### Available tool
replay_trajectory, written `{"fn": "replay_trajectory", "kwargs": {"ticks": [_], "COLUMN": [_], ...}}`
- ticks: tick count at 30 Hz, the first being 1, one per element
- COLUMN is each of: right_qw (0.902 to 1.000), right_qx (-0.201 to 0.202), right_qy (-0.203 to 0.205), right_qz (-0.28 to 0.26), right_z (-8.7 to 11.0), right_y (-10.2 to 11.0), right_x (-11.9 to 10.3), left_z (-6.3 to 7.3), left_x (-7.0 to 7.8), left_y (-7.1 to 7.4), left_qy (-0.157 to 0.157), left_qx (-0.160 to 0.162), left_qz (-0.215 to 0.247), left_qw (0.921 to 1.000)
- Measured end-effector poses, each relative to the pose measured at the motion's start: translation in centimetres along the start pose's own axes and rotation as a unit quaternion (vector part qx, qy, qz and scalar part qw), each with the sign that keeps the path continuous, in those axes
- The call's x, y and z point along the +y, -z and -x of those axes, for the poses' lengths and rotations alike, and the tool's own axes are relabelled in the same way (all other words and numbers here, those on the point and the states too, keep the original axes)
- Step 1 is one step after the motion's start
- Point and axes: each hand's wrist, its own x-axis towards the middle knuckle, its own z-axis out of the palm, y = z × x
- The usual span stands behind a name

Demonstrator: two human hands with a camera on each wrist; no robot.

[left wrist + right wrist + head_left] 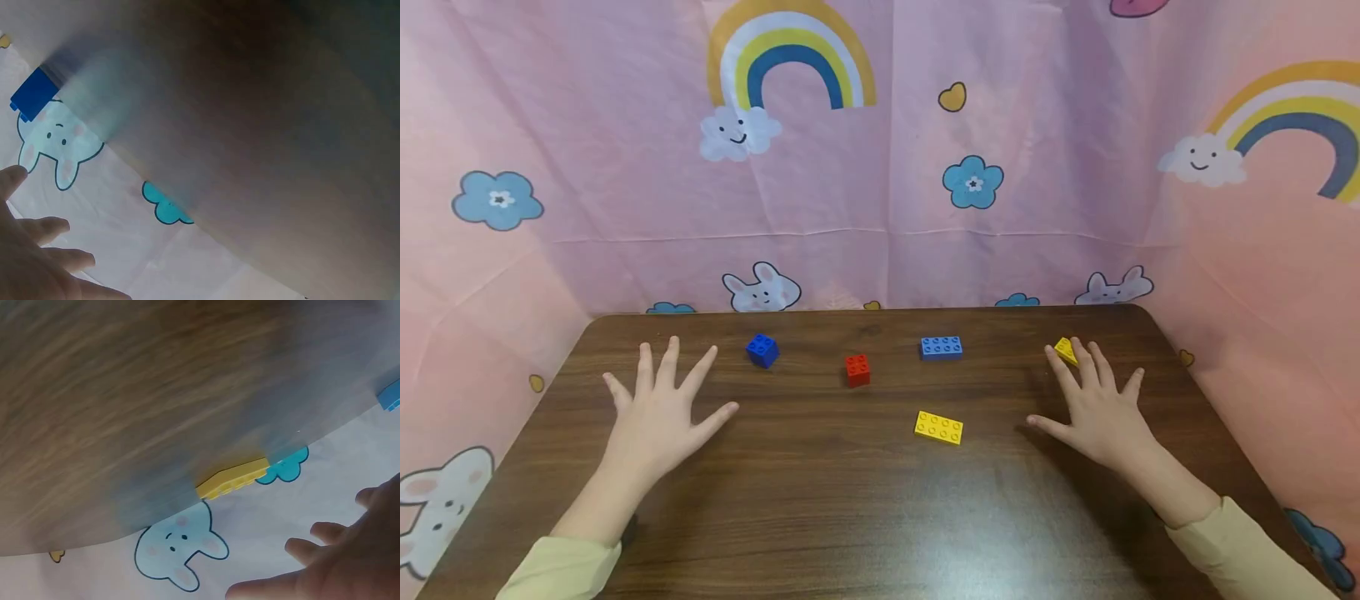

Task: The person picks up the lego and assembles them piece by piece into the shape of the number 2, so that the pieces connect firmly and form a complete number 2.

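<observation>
My left hand (658,421) is spread over the left side of the table, fingers straight and holding nothing. To its right stands a dark blue brick (763,351), which the left wrist view also shows beyond the fingertips. My right hand (1103,412) is spread over the right side, holding nothing. Its fingers overlap a yellow brick (1064,350) in the head view; the right wrist view shows that yellow piece (234,479) lying apart from the fingers. Between the hands are a red brick (857,371), a light blue brick (942,348) and a flat yellow brick (938,427).
The dark brown wooden table (820,508) has rounded far corners. Behind it and at both sides hangs a pink cloth (850,267) printed with rainbows, rabbits and flowers. Light glares on the table's near part.
</observation>
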Motion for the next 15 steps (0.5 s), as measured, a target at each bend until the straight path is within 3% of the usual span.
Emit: {"fn": "replay_trajectory", "kwargs": {"ticks": [15], "right_qw": [0.9983], "right_qx": [0.028], "right_qy": [0.051], "right_qz": [-0.003], "right_z": [-0.5], "right_y": [0.2], "right_x": [-3.0], "left_z": [-1.3], "left_x": [0.8], "left_y": [-0.3], "left_qy": [-0.025], "left_qx": [0.022], "left_qz": [0.032], "left_qw": [0.9989]}}
